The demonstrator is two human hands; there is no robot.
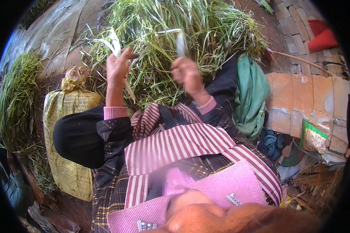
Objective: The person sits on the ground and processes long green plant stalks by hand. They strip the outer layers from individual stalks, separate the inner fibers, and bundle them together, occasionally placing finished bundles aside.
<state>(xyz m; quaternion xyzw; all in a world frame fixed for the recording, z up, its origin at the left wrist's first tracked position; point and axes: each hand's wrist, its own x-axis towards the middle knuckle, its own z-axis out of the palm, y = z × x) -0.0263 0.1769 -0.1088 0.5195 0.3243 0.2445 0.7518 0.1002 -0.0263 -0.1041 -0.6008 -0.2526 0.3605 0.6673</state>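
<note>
My left hand (118, 67) is closed around a pale plant strip (115, 43), perhaps a split leaf. Its forked ends stick up above the fist, and a thin tail hangs below. To the right, my right hand (186, 74) is blurred by motion and closed on a whitish, narrow thing (180, 43). Blur hides whether that is a leaf strip or a blade; a pale strip bends left from its top. Both hands are above a large heap of long green grass (163, 17), which lies in front of my knees.
A tied yellow woven sack (68, 131) stands beside my left knee, with another grass pile (16, 102) beyond it. Green cloth or sacking (252, 96) lies by my right leg. Farther right are bricks (297, 43), a thin stick (304, 61) and a red object (322, 36).
</note>
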